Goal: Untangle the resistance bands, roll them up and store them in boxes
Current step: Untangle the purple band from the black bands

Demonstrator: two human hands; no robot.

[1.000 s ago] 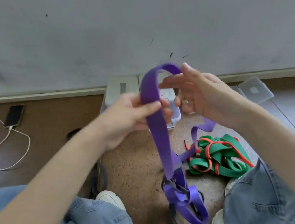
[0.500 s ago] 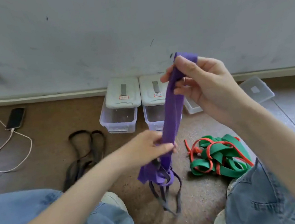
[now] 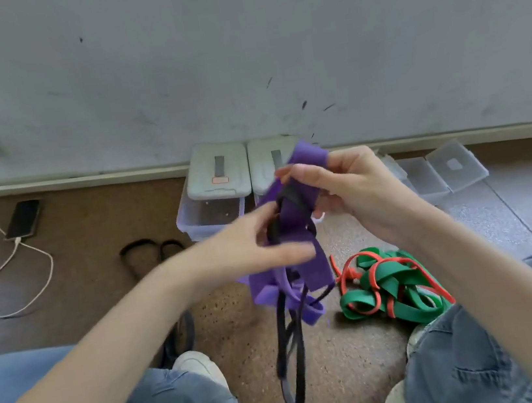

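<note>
A wide purple band [image 3: 297, 217] tangled with a thin dark band [image 3: 291, 351] hangs in the air between my knees. My right hand [image 3: 348, 189] pinches the purple band's upper end at chest height. My left hand [image 3: 260, 246], blurred by motion, has its fingers in the tangle where the dark band crosses the purple one; the grip is unclear. The dark band's loop dangles below. Two lidded clear boxes [image 3: 218, 187] stand by the wall behind the hands. A green and red band tangle [image 3: 392, 286] lies on the floor at right.
Another dark band [image 3: 148, 248] lies on the brown floor at left. An open clear box with its lid [image 3: 438, 170] sits at right by the wall. A phone [image 3: 22, 219] on a white cable [image 3: 11, 271] lies far left. My jeans-clad legs and white shoes frame the bottom.
The right hand dropped lower with the purple band's end. The left hand rose along the band into the tangle, and the bunched bands came up off the floor.
</note>
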